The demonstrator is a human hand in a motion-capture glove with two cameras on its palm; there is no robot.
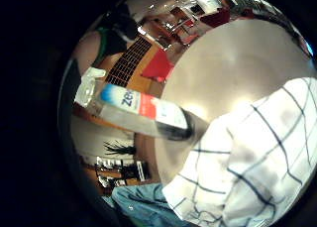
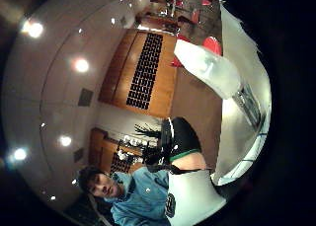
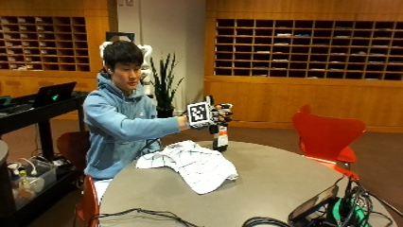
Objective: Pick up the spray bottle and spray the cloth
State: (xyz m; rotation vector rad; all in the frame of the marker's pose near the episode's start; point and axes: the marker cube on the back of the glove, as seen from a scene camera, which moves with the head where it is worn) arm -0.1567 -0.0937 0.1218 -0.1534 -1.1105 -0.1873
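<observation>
In the outside view a person sits at a round grey table (image 3: 283, 179). The gloved right hand (image 3: 219, 116) is raised in front of them, fingers curled round the upper part of a spray bottle (image 3: 220, 139). The bottle stands upright, its base just over the table's far side; I cannot tell if it touches. A white cloth with dark checks (image 3: 189, 163) lies crumpled on the table, in front of and below the bottle. The little finger side palm view shows the bottle (image 1: 138, 110) with its white, blue and red label beside the cloth (image 1: 257, 162) on the table (image 1: 233, 63).
A red chair (image 3: 324, 135) stands at the table's right side. Cables and a dark device (image 3: 315, 208) lie at the table's near right edge, with more cable (image 3: 138, 215) at the near left. A black cart (image 3: 38, 123) stands to the left, and a plant (image 3: 162, 85) behind the person.
</observation>
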